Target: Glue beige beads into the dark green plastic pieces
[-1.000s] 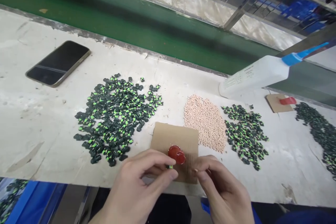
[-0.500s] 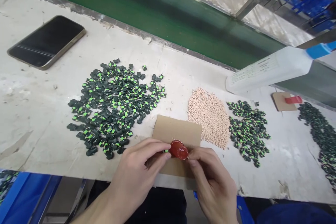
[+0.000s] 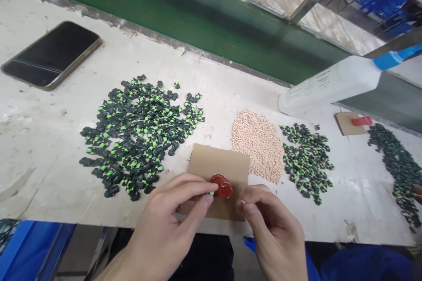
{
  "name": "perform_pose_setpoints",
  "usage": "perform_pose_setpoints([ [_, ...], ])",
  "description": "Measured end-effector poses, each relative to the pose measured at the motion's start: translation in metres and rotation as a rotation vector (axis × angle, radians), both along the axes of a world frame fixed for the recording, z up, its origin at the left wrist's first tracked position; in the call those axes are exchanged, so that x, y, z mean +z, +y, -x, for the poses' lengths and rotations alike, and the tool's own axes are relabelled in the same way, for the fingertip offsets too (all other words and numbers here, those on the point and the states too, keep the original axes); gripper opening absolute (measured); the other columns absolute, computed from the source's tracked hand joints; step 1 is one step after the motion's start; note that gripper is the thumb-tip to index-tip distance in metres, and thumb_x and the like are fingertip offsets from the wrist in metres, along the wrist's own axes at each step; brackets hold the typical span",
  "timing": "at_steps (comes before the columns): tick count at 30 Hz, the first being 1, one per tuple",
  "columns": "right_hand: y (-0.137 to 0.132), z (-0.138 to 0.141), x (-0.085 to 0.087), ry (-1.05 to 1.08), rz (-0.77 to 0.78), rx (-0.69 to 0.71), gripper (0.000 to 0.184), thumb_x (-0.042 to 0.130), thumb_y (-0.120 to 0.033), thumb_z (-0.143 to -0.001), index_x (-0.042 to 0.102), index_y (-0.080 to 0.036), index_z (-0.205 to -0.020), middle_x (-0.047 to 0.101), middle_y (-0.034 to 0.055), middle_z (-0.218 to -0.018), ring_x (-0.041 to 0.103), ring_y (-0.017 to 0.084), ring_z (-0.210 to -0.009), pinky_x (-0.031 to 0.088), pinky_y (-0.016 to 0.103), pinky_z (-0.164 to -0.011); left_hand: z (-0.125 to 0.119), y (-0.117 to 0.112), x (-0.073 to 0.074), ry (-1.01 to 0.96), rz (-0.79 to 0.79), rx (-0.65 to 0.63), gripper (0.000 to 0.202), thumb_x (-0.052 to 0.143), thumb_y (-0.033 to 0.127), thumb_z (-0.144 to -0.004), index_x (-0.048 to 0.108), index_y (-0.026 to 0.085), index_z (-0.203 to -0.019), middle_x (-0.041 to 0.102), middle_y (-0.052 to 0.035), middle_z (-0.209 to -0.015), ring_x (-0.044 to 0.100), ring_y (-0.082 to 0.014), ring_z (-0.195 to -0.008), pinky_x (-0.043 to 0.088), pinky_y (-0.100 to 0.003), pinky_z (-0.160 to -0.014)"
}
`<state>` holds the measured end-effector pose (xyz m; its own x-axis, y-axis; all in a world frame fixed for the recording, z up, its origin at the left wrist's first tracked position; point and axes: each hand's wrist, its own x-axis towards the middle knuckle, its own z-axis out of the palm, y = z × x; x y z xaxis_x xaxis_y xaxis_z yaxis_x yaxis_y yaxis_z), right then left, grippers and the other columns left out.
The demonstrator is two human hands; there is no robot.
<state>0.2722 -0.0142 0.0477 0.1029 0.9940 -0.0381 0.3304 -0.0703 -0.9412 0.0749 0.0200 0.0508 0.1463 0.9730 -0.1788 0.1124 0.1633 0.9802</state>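
My left hand (image 3: 176,213) pinches a small piece with a bright green part (image 3: 211,193) between thumb and forefinger, most of it covered by the fingers. Just beyond those fingertips, a small red cup-like holder (image 3: 224,189) with a glossy top sits over a piece of brown cardboard (image 3: 204,158). To the right of the holder, my right hand (image 3: 272,226) is closed in a pinch on a tiny pale bead (image 3: 243,202). A pile of black-and-green pieces (image 3: 138,131) spreads out to the left, and a heap of pale pink beads (image 3: 257,145) lies beyond the right hand.
A phone (image 3: 52,55) lies at the left. Right of the beads are more black-and-green pieces (image 3: 306,162), a white bottle with a blue cap (image 3: 329,85), and a second cardboard with a red holder (image 3: 361,120). Another person's hand (image 3: 417,192) shows at the right edge.
My right hand has drawn back from the red holder to the right, and the pale bead now shows at its fingertips. My left hand stays beside the holder. The view has shifted slightly.
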Motion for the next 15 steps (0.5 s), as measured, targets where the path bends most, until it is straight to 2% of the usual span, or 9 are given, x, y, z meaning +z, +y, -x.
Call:
perform_pose_setpoints([
  [4,-0.001,0.002,0.008,0.354,0.114,-0.014,0.012,0.069,-0.033,-0.1,0.073,-0.029,-0.089,0.068,0.0004,-0.08,0.068,0.015,-0.073,0.06,0.025,-0.068,-0.01,0.002,0.015,-0.209,0.246,-0.03,0.014,0.073,0.02,-0.082,0.079,0.028,-0.091,0.081,0.0047,-0.076,0.076,-0.0138,-0.067,0.061,-0.018,-0.065],
  [6,-0.002,0.004,0.01,0.457,0.13,-0.02,0.01,0.072,-0.034,-0.098,0.074,-0.03,-0.089,0.071,0.0013,-0.084,0.071,0.016,-0.077,0.062,0.026,-0.071,-0.014,0.004,0.02,-0.257,0.325,-0.075,0.007,0.072,0.022,-0.081,0.078,0.026,-0.082,0.079,0.0031,-0.072,0.075,-0.0154,-0.067,0.062,-0.021,-0.067],
  [9,-0.005,0.006,0.013,0.489,0.148,-0.029,0.007,0.075,-0.032,-0.096,0.076,-0.03,-0.09,0.075,0.0024,-0.09,0.073,0.018,-0.083,0.065,0.029,-0.074,-0.016,0.004,0.023,-0.289,0.395,-0.134,0.008,0.073,0.025,-0.084,0.081,0.025,-0.083,0.077,0.002,-0.073,0.073,-0.0153,-0.069,0.061,-0.023,-0.07],
  [12,-0.007,0.01,0.017,0.479,0.172,-0.04,0.009,0.075,-0.032,-0.095,0.077,-0.029,-0.087,0.075,0.0033,-0.089,0.074,0.02,-0.084,0.066,0.031,-0.073,-0.014,0.002,0.023,-0.274,0.446,-0.119,0.009,0.075,0.029,-0.085,0.084,0.027,-0.086,0.076,0.002,-0.073,0.07,-0.0152,-0.069,0.059,-0.023,-0.069],
  [15,-0.007,0.014,0.02,0.49,0.187,-0.103,0.01,0.078,-0.032,-0.093,0.078,-0.028,-0.083,0.075,0.0029,-0.087,0.074,0.019,-0.079,0.066,0.027,-0.069,-0.011,0.0,0.02,-0.288,0.449,-0.121,0.009,0.076,0.03,-0.084,0.085,0.027,-0.086,0.075,0.0017,-0.072,0.07,-0.0156,-0.069,0.058,-0.024,-0.068],
])
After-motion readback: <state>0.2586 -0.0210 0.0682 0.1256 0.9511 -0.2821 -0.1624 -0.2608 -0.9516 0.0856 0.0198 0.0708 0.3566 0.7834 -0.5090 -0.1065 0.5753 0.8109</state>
